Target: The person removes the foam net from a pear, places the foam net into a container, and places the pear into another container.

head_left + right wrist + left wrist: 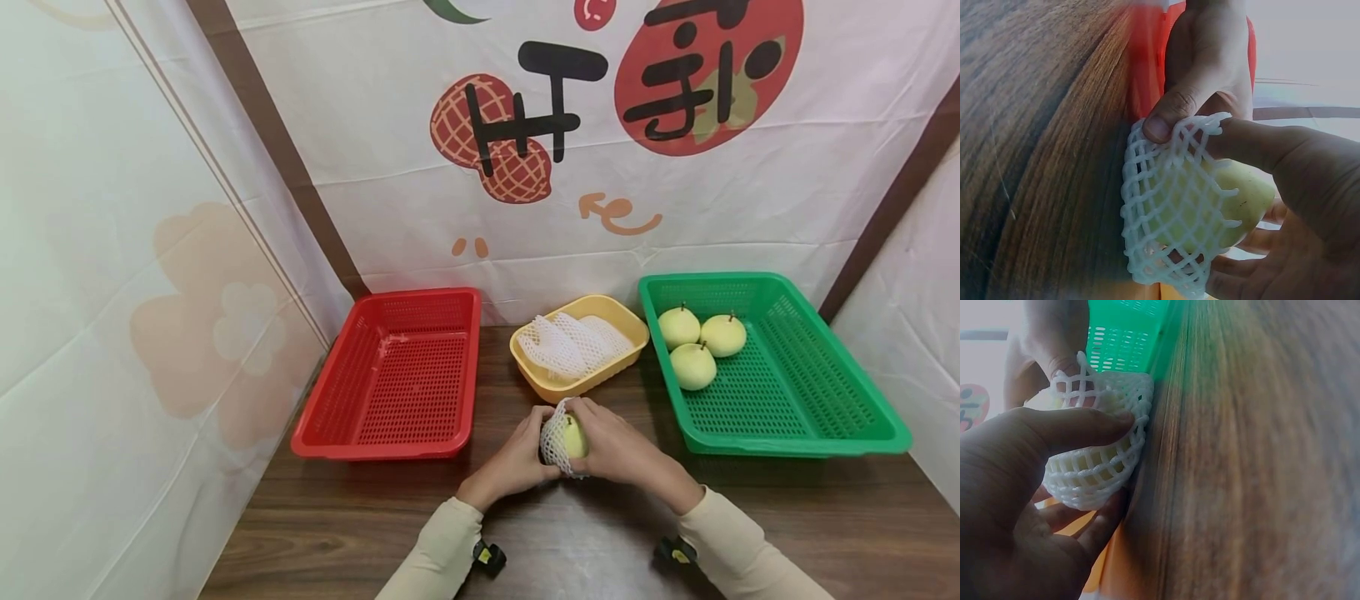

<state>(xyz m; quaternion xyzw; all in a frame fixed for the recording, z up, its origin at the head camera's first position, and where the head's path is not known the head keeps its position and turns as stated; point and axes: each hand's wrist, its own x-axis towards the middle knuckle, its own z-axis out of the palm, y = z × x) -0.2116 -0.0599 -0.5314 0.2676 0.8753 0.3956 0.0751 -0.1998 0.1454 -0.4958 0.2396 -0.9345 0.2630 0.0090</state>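
Both hands hold a pale yellow-green pear (575, 438) partly covered by a white foam fruit net (554, 440), low over the table in front of the yellow basket. My left hand (517, 460) grips the netted side, its thumb across the mesh and its fingers round the far side in the left wrist view. On the bare side, my right hand (621, 447) curls its fingers round the pear (1252, 199). Its thumb is at the net's open edge in the right wrist view, where loose mesh ends stick out over the fruit. The stem points up.
A yellow basket (542, 385) with several white foam nets (573, 343) stands just beyond the hands. At the right, a green basket (795, 446) holds three pears (693, 367). A red basket (386, 451) stands at the left on the wooden table (337, 533). Printed cloth (375, 192) hangs behind.
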